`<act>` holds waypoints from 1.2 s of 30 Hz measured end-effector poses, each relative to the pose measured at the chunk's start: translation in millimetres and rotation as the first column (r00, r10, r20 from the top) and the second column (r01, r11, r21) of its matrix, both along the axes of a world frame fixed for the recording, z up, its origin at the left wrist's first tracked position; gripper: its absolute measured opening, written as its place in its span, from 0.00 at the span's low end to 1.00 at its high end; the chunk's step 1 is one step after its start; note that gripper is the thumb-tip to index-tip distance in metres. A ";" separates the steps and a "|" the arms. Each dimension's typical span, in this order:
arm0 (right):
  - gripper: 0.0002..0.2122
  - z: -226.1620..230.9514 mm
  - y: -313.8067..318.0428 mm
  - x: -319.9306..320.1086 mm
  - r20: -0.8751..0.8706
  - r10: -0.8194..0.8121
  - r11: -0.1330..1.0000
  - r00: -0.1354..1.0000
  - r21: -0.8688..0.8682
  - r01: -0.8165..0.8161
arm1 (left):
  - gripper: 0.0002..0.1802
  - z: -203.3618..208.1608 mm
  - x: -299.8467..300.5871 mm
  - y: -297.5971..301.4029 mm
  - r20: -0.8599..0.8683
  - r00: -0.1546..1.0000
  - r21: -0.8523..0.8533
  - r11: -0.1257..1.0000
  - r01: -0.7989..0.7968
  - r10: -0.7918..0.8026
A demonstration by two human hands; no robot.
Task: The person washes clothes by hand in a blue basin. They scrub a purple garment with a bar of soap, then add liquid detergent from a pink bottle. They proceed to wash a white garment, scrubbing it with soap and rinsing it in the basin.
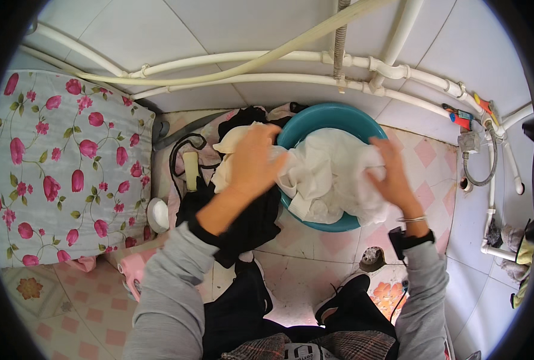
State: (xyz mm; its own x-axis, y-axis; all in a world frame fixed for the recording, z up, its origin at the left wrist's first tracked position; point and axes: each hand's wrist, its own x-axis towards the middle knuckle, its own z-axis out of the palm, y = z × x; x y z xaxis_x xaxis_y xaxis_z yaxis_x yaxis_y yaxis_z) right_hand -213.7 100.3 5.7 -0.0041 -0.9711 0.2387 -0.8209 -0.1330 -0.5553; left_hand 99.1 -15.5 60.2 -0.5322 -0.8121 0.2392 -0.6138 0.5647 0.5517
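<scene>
A white cloth, perhaps a garment, lies bunched in a round teal basin and hangs over its front right rim. My left hand is at the basin's left side, by the cloth's edge; motion blurs its fingers, so its grip cannot be made out. On the right, my right hand is against the cloth, thumb and fingers spread apart with white fabric showing between them. Left of the basin lies a pile of dark clothes, with a cream cloth on top, partly behind my left hand.
A flower-patterned cover drapes a boxy thing at left. Beside it are a white bowl and a pink plastic thing. Pipes run along the back wall. A floor drain is near my right shoe.
</scene>
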 end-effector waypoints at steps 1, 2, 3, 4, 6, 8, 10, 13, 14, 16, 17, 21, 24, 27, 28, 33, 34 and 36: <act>0.40 -20.4 3.2 9.1 -0.050 0.032 0.996 0.998 0.080 -0.028 | 0.30 4.8 10.1 -13.1 0.064 0.996 -0.130 0.990 -0.061 0.070; 0.45 -28.7 0.7 29.1 -0.100 0.091 0.976 0.991 0.205 -0.069 | 0.34 -2.1 32.3 -23.3 0.123 0.976 -0.167 0.973 -0.157 0.178; 0.46 -37.0 -6.1 44.6 -0.101 0.103 0.964 0.990 0.255 -0.074 | 0.38 -23.7 55.7 -33.7 0.174 0.944 -0.208 0.947 -0.244 0.282; 0.46 -47.0 -10.4 58.2 -0.103 0.113 0.947 0.988 0.311 -0.076 | 0.42 -40.0 74.1 -39.5 0.226 0.931 -0.137 0.955 -0.263 0.288; 0.46 -62.8 -11.1 59.7 -0.189 0.130 0.913 0.973 0.406 -0.043 | 0.48 -59.7 86.9 -51.4 0.295 0.939 0.119 0.968 -0.221 0.179; 0.44 -80.6 -1.0 55.2 -0.325 0.171 0.870 0.930 0.493 0.012 | 0.40 -64.1 79.2 -51.4 0.478 0.878 0.339 0.920 -0.196 0.010; 0.41 -88.1 -1.2 56.2 -0.333 0.212 0.833 0.919 0.553 0.008 | 0.32 -61.9 101.2 -61.0 0.462 0.870 0.197 0.937 -0.290 0.173; 0.35 -93.3 -0.9 49.8 -0.247 0.245 0.812 0.938 0.580 -0.059 | 0.18 -26.8 165.9 -81.7 0.255 0.911 0.278 0.878 -0.390 0.324; 0.34 -96.4 0.9 44.2 -0.242 0.243 0.815 0.939 0.577 -0.062 | 0.17 -0.3 173.7 -84.4 -0.030 0.920 0.463 0.821 -0.335 0.392; 0.34 -93.4 1.8 51.0 -0.247 0.249 0.793 0.937 0.607 -0.051 | 0.17 86.8 171.3 -71.9 -0.414 0.779 0.663 0.742 -0.095 0.470; 0.34 -96.7 1.9 49.8 -0.270 0.273 0.796 0.923 0.602 -0.059 | 0.18 139.7 162.0 -65.0 -0.536 0.708 0.683 0.730 0.042 0.461; 0.37 -117.6 -3.8 42.5 -0.278 0.370 0.761 0.886 0.638 -0.118 | 0.22 313.6 128.2 -64.9 -0.651 0.719 0.419 0.905 0.072 0.244; 0.37 -91.9 -18.0 45.5 -0.201 0.363 0.669 0.910 0.736 -0.105 | 0.24 428.8 72.7 -64.0 -0.663 0.728 0.062 0.956 0.285 -0.174; 0.34 -79.0 -27.4 33.2 -0.134 0.363 0.591 0.922 0.798 -0.116 | 0.26 512.3 6.3 -88.2 -0.562 0.668 -0.117 0.846 0.520 -0.488; 0.33 -74.5 -29.6 34.0 -0.105 0.368 0.575 0.924 0.806 -0.138 | 0.29 537.2 -30.5 -70.6 -0.497 0.645 -0.130 0.785 0.606 -0.581; 0.28 -48.1 -24.8 58.8 -0.053 0.342 0.694 0.938 0.688 -0.213 | 0.27 541.7 -144.8 -37.8 -0.125 0.602 -0.032 0.610 0.792 -0.788; 0.27 -46.0 -20.6 50.8 -0.037 0.312 0.693 0.949 0.692 -0.201 | 0.26 526.3 -151.7 -40.9 -0.163 0.642 0.027 0.647 0.762 -0.749; 0.25 -51.0 -10.7 35.6 -0.017 0.282 0.705 0.959 0.682 -0.195 | 0.23 497.0 -155.1 -50.7 -0.193 0.763 0.050 0.770 0.636 -0.617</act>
State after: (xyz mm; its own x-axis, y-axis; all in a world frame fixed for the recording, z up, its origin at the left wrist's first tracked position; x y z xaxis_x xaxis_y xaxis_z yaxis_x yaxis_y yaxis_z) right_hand -178.1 89.6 -45.4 0.2342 -0.8413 -0.4872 -0.8751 0.0359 -0.4827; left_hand -55.9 -66.3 557.2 -0.8941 -0.3357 0.2963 -0.0442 0.7246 0.6877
